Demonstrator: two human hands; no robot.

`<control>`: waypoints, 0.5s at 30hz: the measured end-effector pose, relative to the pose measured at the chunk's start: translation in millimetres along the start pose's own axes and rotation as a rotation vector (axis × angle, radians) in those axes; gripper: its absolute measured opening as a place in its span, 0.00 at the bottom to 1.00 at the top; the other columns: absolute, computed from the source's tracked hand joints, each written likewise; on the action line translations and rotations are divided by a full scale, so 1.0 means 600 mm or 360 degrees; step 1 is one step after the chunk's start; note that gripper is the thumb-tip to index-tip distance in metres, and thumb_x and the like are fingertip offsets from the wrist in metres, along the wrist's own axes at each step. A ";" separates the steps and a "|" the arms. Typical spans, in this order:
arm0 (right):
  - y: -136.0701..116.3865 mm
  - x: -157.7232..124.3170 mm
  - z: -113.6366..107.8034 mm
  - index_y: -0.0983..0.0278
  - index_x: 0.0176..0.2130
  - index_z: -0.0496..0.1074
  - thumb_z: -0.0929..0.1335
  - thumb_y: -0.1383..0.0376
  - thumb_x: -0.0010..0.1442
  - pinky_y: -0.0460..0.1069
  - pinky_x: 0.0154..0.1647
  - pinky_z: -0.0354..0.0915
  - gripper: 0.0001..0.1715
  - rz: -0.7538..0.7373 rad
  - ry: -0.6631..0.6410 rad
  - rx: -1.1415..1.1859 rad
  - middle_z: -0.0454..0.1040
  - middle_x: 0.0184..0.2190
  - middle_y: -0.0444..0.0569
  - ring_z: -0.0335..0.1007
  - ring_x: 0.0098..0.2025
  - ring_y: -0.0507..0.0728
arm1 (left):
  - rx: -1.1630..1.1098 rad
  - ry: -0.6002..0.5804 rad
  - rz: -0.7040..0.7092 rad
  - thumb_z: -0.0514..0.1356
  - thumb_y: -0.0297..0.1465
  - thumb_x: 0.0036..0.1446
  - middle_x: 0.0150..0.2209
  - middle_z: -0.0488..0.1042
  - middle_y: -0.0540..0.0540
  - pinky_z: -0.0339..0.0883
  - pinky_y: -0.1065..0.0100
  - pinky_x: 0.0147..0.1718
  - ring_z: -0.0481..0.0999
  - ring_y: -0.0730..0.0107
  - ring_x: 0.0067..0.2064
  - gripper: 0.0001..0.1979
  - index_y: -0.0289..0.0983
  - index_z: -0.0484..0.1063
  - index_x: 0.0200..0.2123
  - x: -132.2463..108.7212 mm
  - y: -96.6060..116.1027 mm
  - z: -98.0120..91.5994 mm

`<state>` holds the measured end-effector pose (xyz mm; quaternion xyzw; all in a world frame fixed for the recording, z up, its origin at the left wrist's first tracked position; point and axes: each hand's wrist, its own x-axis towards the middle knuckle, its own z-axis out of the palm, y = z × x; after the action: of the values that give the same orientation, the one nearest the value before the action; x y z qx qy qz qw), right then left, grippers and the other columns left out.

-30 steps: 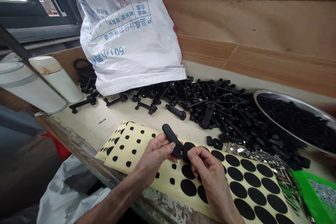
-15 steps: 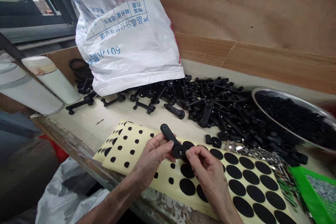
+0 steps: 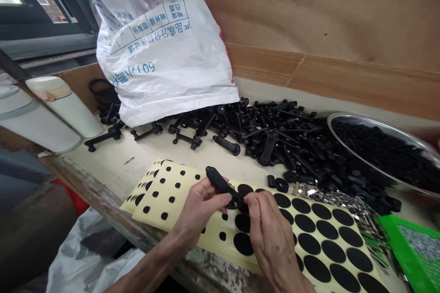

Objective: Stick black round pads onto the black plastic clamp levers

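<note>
- Pale, worn workbench (image 3: pixel 113 165) fills our view, with a brown board wall at the far side and a printed white sack (image 3: pixel 161 50) slumped on the far left.
- We hold a black handle (image 3: pixel 220 184) just above the yellow sticker sheet (image 3: pixel 192 181), near the middle of the bench's near edge.
- Its long axis runs from far left to near right; the rounded free tip points far left, and the wider round end sits between our two hands.
- It looks matte black, slim and slightly curved.
- Our left hand (image 3: pixel 197 208) is clamped around its shaft.
- Our right hand (image 3: pixel 268 233) has its fingertips pinched together on the round end.
- Just beyond lies a heap of black parts (image 3: pixel 271 132), with a steel bowl (image 3: pixel 332 121) at far right.
</note>
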<state>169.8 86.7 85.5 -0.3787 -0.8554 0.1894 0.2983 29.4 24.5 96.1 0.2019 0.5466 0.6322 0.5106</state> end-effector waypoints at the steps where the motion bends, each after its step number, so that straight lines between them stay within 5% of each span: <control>1: 0.000 -0.002 0.002 0.62 0.32 0.65 0.53 0.61 0.70 0.46 0.20 0.55 0.19 -0.0047 0.0020 -0.0118 0.67 0.28 0.46 0.64 0.23 0.51 | 0.0027 0.0007 0.0006 0.66 0.29 0.50 0.36 0.76 0.45 0.68 0.71 0.30 0.72 0.70 0.34 0.13 0.33 0.72 0.40 -0.001 0.000 0.001; 7: -0.003 -0.007 0.002 0.62 0.34 0.67 0.54 0.60 0.70 0.47 0.19 0.54 0.19 -0.0181 0.0091 -0.0533 0.66 0.28 0.46 0.64 0.22 0.52 | 0.0150 0.0079 0.0042 0.66 0.29 0.49 0.33 0.76 0.47 0.68 0.73 0.30 0.72 0.71 0.34 0.12 0.33 0.72 0.39 -0.005 -0.003 0.006; 15: 0.004 -0.002 -0.013 0.62 0.32 0.69 0.51 0.62 0.70 0.45 0.22 0.58 0.25 -0.0038 -0.0038 -0.0243 0.69 0.30 0.47 0.67 0.24 0.51 | 0.0102 0.0011 0.0006 0.65 0.27 0.50 0.38 0.76 0.44 0.68 0.73 0.28 0.72 0.71 0.35 0.12 0.33 0.72 0.39 -0.001 0.000 0.001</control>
<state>176.8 88.3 89.9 -0.3878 -0.8754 0.1245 0.2604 30.1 24.4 96.2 0.2171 0.5679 0.6161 0.5008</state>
